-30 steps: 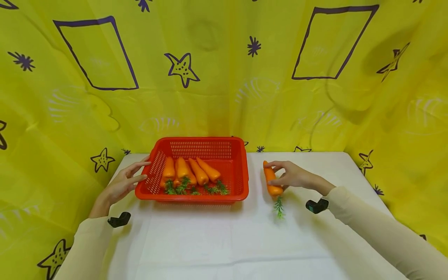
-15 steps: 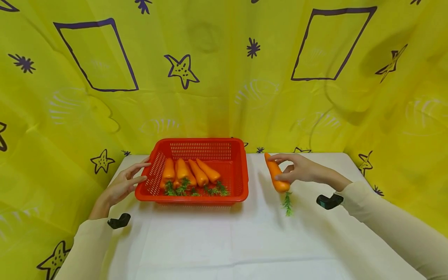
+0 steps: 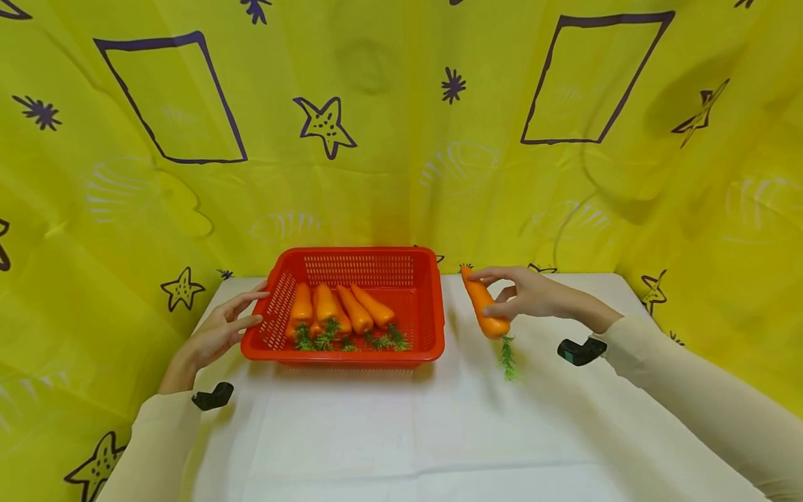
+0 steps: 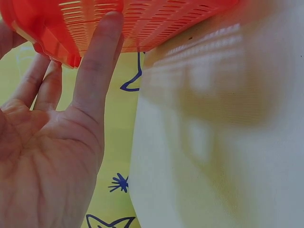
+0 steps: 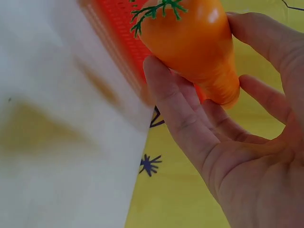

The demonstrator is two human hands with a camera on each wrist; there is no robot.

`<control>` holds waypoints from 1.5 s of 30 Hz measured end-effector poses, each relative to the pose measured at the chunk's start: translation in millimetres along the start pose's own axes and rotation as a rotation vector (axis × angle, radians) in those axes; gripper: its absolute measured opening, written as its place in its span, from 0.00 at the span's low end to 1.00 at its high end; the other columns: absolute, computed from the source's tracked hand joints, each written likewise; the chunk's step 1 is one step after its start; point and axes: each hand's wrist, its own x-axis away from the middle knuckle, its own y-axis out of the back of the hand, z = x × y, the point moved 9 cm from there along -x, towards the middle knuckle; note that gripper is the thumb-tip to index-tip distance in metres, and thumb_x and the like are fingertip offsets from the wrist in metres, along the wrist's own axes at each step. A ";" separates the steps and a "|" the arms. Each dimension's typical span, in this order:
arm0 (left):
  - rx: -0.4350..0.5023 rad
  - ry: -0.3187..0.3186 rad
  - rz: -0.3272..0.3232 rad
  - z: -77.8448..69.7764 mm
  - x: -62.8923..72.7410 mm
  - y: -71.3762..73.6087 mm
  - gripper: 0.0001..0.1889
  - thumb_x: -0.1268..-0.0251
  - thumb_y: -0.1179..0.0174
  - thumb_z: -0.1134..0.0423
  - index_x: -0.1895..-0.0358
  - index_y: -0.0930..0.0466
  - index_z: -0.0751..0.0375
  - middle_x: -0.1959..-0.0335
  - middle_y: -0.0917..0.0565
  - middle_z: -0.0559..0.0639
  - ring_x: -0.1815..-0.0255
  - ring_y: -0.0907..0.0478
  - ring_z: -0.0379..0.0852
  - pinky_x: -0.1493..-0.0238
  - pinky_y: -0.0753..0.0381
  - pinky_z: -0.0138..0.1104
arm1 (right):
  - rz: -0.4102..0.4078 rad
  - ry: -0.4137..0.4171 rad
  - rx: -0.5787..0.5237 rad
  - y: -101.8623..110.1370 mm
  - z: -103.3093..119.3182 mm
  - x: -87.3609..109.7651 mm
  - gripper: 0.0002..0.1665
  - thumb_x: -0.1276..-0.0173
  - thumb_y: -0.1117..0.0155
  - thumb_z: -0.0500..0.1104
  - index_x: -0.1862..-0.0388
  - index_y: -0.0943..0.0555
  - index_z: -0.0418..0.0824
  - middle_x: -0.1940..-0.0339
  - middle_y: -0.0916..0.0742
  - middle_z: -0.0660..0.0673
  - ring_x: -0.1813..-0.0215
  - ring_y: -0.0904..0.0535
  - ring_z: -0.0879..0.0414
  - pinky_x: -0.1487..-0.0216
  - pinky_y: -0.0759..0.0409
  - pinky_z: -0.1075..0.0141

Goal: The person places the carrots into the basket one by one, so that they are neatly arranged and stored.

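Observation:
In the head view my right hand (image 3: 527,294) pinches an orange carrot (image 3: 484,307) between thumb and fingers, narrow tip pointing away and green leaves hanging toward me. The right wrist view shows the carrot's thick end (image 5: 190,33) near the camera, fingertips along its sides. To its left stands a red plastic basket (image 3: 351,355) with slotted walls. Several carrots (image 3: 370,307) lie inside, in its left and middle part. My left hand (image 3: 216,335) touches the basket's left side with extended fingers; in the left wrist view one digit lies against the slotted wall (image 4: 142,23).
A white cloth (image 3: 401,418) covers the table, which reaches back to a yellow curtain (image 3: 401,139) with dark starfish drawings. The curtain also hangs at the left and right. Black wrist devices sit at both cuffs.
My right hand has raised the carrot from the table, moved it rightward, then brought it back left toward the basket. The left hand and basket have stayed in place.

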 end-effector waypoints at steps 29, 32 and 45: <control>-0.019 -0.021 0.000 -2.0 -0.8 0.9 0.28 0.22 0.45 0.69 0.23 0.38 0.66 0.14 0.57 0.49 0.18 0.61 0.66 0.42 0.20 0.33 | 0.215 0.060 0.055 -61.2 79.8 -153.6 0.41 0.33 0.25 0.45 0.23 0.29 0.46 0.31 0.27 0.37 0.57 0.14 0.46 0.56 0.12 0.53; -0.018 -0.017 -0.002 -1.3 -0.6 0.0 0.27 0.22 0.45 0.69 0.24 0.38 0.66 0.14 0.57 0.49 0.18 0.60 0.66 0.43 0.20 0.33 | 0.226 0.046 0.052 -69.3 78.7 -167.6 0.40 0.33 0.25 0.45 0.24 0.28 0.46 0.31 0.27 0.38 0.54 0.16 0.47 0.55 0.13 0.52; -0.039 -0.023 -0.004 1.0 -2.7 3.0 0.27 0.21 0.46 0.69 0.23 0.39 0.66 0.14 0.57 0.47 0.17 0.64 0.64 0.42 0.23 0.30 | 0.341 -0.032 -0.075 -113.3 63.2 -219.2 0.39 0.31 0.26 0.44 0.23 0.29 0.45 0.33 0.22 0.37 0.52 0.19 0.49 0.52 0.13 0.54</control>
